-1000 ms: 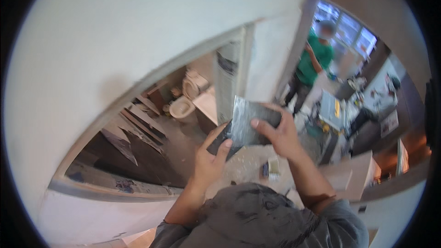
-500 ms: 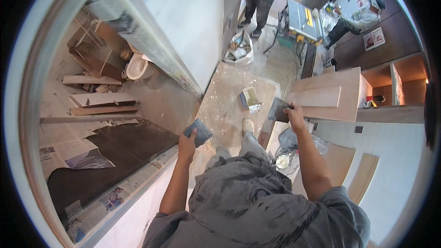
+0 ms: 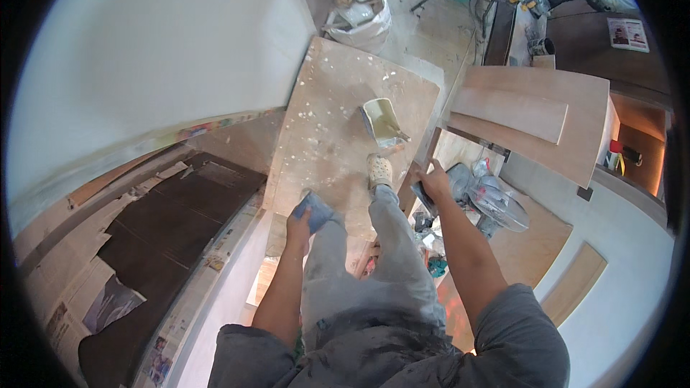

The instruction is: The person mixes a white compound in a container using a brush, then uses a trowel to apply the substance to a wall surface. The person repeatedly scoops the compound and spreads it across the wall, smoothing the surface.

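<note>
Standing up on this splattered board [image 3: 338, 136], so my worry is footing: a slip near the edge, or kicking the mud pan [image 3: 383, 123] just ahead of my shoe [image 3: 379, 170], would dump everything. My left hand [image 3: 298, 226] is clenched around a blue-grey trowel [image 3: 314, 210] down by my knee. My right hand [image 3: 434, 185] grips a dark flat blade [image 3: 422, 197], fingers curled tight.

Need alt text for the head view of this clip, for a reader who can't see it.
Seen from above, a person stands on a paint-spattered board, the left hand holding a blue-grey flat tool and the right hand gripping a dark flat tool. A putty-filled tray lies beyond their shoe; newspaper covers the floor at left.
</note>
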A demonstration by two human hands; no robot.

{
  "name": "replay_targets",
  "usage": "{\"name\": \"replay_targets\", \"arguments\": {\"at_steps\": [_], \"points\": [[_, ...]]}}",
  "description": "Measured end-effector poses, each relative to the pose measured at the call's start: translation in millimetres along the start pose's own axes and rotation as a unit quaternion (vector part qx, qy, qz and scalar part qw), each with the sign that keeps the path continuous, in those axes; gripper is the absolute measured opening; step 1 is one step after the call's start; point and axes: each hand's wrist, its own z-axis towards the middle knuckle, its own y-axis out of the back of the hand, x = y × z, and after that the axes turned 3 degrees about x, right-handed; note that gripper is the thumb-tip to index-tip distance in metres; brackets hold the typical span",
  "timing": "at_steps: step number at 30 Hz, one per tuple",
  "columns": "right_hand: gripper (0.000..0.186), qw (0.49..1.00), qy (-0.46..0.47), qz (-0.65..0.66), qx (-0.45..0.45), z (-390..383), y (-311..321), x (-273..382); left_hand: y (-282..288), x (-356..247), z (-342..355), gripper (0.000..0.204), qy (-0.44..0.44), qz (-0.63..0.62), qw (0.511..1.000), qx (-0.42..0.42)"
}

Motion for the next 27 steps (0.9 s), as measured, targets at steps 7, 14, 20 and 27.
{"name": "replay_targets", "arguments": {"at_steps": [7,14,20,27], "points": [[0.062,0.989,0.087,0.116,0.018,120,-66,22,-92,-4,97,0.043,-0.017,-0.067,0.996,0.053],[0.045,0.982,0.178,0.048,0.053,170,-95,66,-138,-6,147,0.043,-0.007,-0.112,0.992,0.062],[0.034,0.982,0.180,0.044,-0.023,178,-127,64,-146,-5,174,0.042,-0.023,-0.122,0.989,0.075],[0.032,0.984,0.171,0.026,-0.051,162,-90,71,-154,-12,190,0.042,-0.011,-0.062,0.995,0.077]]}}
